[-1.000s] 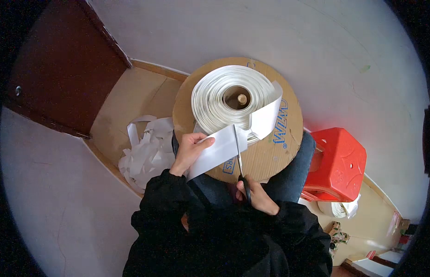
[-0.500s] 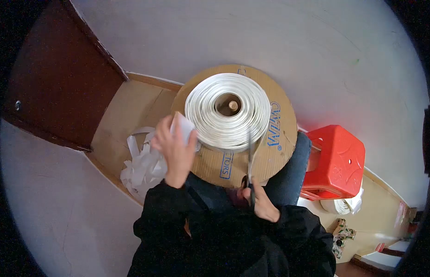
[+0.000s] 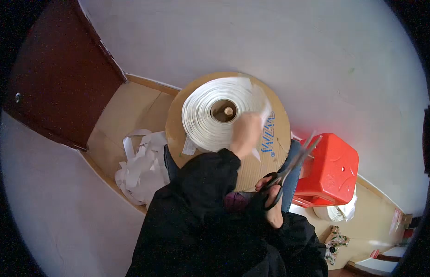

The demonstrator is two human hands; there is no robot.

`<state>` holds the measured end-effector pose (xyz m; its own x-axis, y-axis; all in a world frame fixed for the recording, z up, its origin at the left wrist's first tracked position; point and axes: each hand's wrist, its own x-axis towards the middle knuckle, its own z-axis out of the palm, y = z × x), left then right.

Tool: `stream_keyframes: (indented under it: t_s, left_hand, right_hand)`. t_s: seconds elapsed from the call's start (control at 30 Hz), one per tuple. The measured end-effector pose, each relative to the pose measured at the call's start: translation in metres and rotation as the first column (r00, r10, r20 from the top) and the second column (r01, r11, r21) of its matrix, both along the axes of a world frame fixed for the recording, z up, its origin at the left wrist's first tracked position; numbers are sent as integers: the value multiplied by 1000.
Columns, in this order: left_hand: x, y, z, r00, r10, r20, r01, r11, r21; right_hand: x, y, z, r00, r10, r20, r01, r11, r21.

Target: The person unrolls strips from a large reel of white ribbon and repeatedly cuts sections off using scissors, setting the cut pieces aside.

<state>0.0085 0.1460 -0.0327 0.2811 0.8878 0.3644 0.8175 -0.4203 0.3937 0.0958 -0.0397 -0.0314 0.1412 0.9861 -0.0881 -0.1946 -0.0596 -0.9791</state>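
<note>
A thick coil of white ribbon (image 3: pixel 201 115) lies on a round cardboard disc (image 3: pixel 256 173), with a small peg end showing inside its core. My left hand (image 3: pixel 246 133) reaches over the coil's right side, near a blurred white stretch of ribbon; motion smears its fingers, and I cannot make out whether they grip it. A pointed ribbon end shows just below that hand. My right hand (image 3: pixel 272 201) is closed on the black handles of a pair of scissors (image 3: pixel 296 162), whose blades are slightly apart and point up and right, off the disc's edge.
Loose white strips (image 3: pixel 143 168) are heaped on the floor at the left. At the right stands a red plastic stool (image 3: pixel 333 171), with another white roll (image 3: pixel 333 213) below it. A dark brown door (image 3: pixel 62 74) is at the upper left, and a wall runs behind the disc.
My left hand has moved right, from the coil's left side, where a white piece was at its fingers, across to its right side. The scissors have swung right, away from the coil.
</note>
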Motion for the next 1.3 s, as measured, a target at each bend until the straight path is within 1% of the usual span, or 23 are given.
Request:
stream_keyframes:
  t_s: [0.03,0.1,0.13,0.2,0.27,0.3,0.37,0.4,0.47,0.5,0.53,0.6,0.63,0.8,0.87,0.9,0.93,1.0,1.13,1.17,1.2,1.27,1.3]
  left_hand:
    - [-13,8,10,983,88,161,-88,996,-12]
    - [-65,18,28,687,313,656,-347,934,-83]
    - [-92,9,51,664,350,661,-556,822,123]
    - [-154,7,40,496,478,725,-759,644,95]
    - [-201,8,18,380,687,619,-918,363,160]
    - [-205,1,14,382,687,619,-917,362,164]
    - [-211,-18,7,718,624,310,-696,624,356]
    - [-202,-27,11,795,606,14,-578,750,321]
    - [-176,-48,22,837,344,-426,-350,934,66]
    - [-165,-53,18,836,351,-422,-357,932,68]
    - [-154,-55,11,906,109,-409,-211,954,-215]
    - [-128,-60,-3,924,-338,-177,130,714,-688]
    - [-111,-70,-10,951,-309,-11,264,830,-491]
    - [-61,-68,-3,961,-229,154,274,862,-427]
    - [-77,-54,8,670,200,715,243,851,-466]
    - [-95,-40,0,511,172,842,201,929,-311]
    - [-114,-45,39,424,493,760,28,831,-555]
    - [-150,-31,38,104,446,889,-293,868,-401]
    - [-230,-24,3,152,391,908,-609,760,-225]
    - [-233,-21,-11,358,613,705,-865,501,4]
    - [-239,-20,-24,375,829,414,-908,238,345]
    - [-198,-38,16,841,533,89,-500,707,500]
    - [-165,-50,57,760,521,-388,-588,806,-71]
  right_hand:
    - [-2,-1,1,999,3,-45,-4,1000,-12]
    - [-1,2,-1,999,10,-52,-10,1000,-2]
    - [-1,3,-4,998,20,-53,-20,1000,5]
    - [-1,0,-10,998,44,-52,-43,999,9]
    - [-4,0,-15,997,45,-61,-46,999,-5]
    - [-5,1,-17,996,65,-58,-65,998,-15]
    - [-6,4,-18,993,109,-42,-110,993,-35]
    - [-7,3,-17,993,112,-39,-114,993,-36]
    - [-9,2,-16,994,110,-26,-111,993,-37]
    - [-11,2,-15,994,110,-20,-110,993,-34]
    - [-11,4,-14,994,109,-12,-110,994,-31]
    - [-11,6,-12,994,108,-8,-108,994,-24]
    - [-11,6,-12,995,100,-10,-100,995,-25]
    - [-4,8,-13,996,89,5,-89,996,-10]
    - [-1,4,-16,998,65,12,-65,998,1]
    - [0,2,-16,998,55,7,-55,998,-4]
    - [-1,2,-15,998,56,21,-56,998,-14]
    - [-4,5,-13,997,57,48,-55,998,-30]
    - [-8,4,-13,997,72,22,-71,996,-48]
    - [-9,3,-14,996,88,11,-87,995,-53]
    - [-10,4,-14,994,107,1,-106,993,-58]
    - [-10,4,-13,994,106,13,-105,993,-56]
    - [-10,4,-12,994,104,25,-103,993,-57]
